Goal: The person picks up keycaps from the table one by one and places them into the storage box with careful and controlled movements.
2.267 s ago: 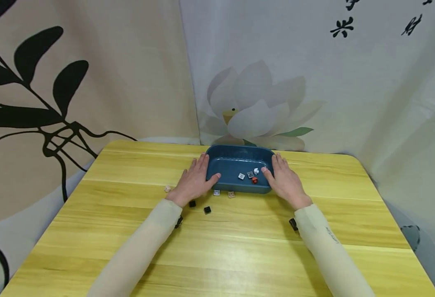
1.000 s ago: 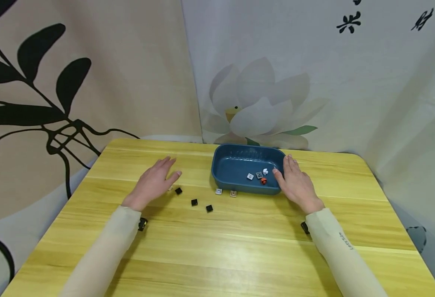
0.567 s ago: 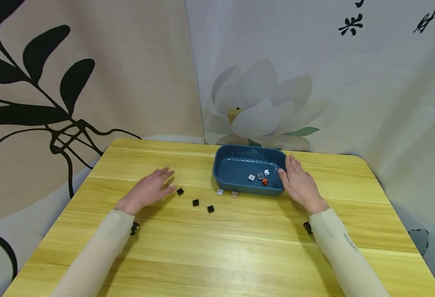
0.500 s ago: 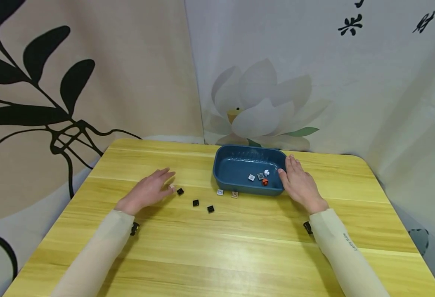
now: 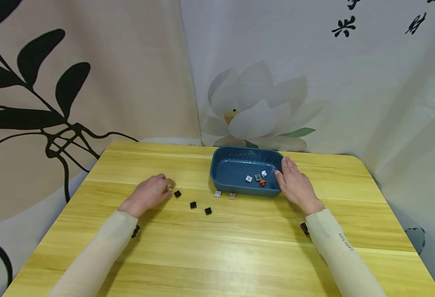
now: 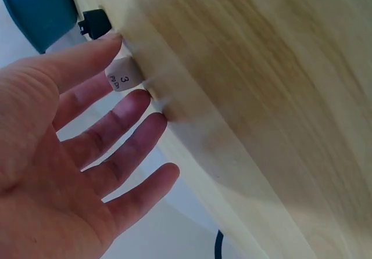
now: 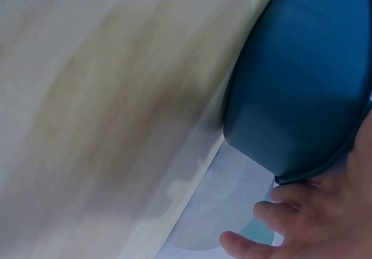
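Off-white plastic keycap marked 3 [image 6: 124, 74]: one, at your left hand's [image 5: 148, 194] fingertips.
Its feel: probably light, stiff; take it by opposite side walls.
Left hand: thumb and fingers around it; you can't tell if clamped.
Right hand [image 5: 298, 187]: straight fingers against one glossy blue tray [image 5: 225, 166].
In your tray: two white pieces [image 5: 249, 179], one grey piece [image 5: 258, 177], one orange-red piece [image 5: 262, 183].
Yellow wooden bench [image 5: 239, 247]: three black keycaps [image 5: 193, 205], two pale keycaps [image 5: 232, 196].
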`<action>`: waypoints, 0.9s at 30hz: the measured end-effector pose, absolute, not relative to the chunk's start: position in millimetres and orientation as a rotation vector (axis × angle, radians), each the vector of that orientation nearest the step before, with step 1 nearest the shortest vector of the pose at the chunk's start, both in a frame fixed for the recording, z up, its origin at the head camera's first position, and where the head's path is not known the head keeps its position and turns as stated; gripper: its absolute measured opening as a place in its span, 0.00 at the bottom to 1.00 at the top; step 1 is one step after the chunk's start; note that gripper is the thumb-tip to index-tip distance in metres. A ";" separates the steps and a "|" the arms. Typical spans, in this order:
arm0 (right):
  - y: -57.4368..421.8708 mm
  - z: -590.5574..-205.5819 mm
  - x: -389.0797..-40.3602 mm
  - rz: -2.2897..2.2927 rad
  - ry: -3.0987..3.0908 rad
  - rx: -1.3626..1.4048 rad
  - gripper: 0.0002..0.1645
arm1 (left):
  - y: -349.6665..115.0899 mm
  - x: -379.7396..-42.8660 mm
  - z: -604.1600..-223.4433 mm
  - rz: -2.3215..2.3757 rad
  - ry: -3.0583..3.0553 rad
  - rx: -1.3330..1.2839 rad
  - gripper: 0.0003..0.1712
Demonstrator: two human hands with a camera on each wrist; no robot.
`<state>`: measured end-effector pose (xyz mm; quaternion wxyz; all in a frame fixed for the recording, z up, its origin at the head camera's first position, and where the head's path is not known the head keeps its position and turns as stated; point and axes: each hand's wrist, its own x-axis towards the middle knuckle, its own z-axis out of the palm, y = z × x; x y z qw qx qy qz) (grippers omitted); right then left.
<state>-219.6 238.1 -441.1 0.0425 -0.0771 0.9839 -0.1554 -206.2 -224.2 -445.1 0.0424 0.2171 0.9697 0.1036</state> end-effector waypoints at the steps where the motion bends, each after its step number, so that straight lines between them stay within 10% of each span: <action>1: 237.6 -441.2 -219.7 -0.473 3.010 -0.236 0.43 | -224.0 -206.2 -445.5 0.307 2.976 0.659 0.17; 27: 237.8 -443.6 -220.7 -0.489 3.029 -0.235 0.41 | -181.8 -200.0 -416.7 0.304 3.264 0.893 0.13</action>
